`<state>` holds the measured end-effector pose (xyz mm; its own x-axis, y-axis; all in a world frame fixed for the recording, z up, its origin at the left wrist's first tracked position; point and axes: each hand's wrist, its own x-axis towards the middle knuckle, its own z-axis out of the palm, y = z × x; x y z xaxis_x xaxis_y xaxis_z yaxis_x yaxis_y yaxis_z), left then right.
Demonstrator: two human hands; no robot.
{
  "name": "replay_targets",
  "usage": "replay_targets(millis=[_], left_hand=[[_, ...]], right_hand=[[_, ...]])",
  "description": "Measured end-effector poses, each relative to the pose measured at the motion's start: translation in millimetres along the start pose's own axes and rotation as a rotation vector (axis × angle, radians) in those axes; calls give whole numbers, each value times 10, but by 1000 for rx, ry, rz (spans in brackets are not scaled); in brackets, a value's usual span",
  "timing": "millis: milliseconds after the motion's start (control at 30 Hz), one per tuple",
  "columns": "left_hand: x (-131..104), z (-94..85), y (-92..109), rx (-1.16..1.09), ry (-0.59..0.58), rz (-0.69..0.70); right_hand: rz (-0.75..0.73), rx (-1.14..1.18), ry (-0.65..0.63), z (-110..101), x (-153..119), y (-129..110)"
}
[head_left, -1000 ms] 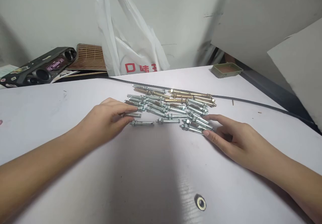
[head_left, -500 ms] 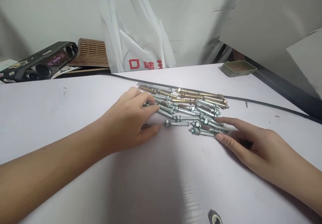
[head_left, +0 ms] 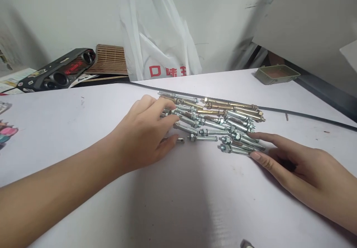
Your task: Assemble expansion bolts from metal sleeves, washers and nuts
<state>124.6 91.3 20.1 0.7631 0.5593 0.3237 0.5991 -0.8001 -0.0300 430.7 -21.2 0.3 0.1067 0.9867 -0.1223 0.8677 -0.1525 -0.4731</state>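
A heap of expansion bolts (head_left: 213, 122), silvery and brass-coloured with nuts and washers, lies in uneven rows across the white table. At the heap's left end is my left hand (head_left: 147, 129), palm down, its thumb and fingers apart and curved over the bolts. The end of one bolt (head_left: 180, 140) sticks out beside that thumb; the rest of it is hidden under the hand. On the other side, my right hand (head_left: 301, 162) has its forefinger and thumb spread, the tips touching the right ends of the silver bolts. Its other fingers are tucked out of sight.
Behind the bolts a black cable (head_left: 301, 116) crosses the table (head_left: 83, 136). At the back stand a white plastic bag (head_left: 164, 43), a black speaker (head_left: 60, 69) and a shallow green tray (head_left: 275, 77). A metal piece (head_left: 246, 244) shows at the bottom edge.
The view has turned slightly left, so the scene sits further right. My left hand has drawn back a little leftward from the bolts, uncovering more of them. My right hand stays against the bolts.
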Motion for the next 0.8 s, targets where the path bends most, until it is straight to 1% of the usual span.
replay_targets(millis=[100,233,333,467,633,800], left_hand=[[-18,-13,-78,18,8,-13],[-43,-5,-143,19,-15,-4],[-47,0,-148,10,-20,10],[-39,3,-141,0,-28,31],[-43,10,-132,-18,-19,37],[-37,7,-111,-33,-15,43]], right_hand=[[15,-2,3,5,-2,3],[49,3,1,0,-17,-35],[51,-6,2,3,-14,-13],[7,-44,32,16,-3,19],[26,-60,73,24,-31,-106],[27,-41,52,18,-37,-138]])
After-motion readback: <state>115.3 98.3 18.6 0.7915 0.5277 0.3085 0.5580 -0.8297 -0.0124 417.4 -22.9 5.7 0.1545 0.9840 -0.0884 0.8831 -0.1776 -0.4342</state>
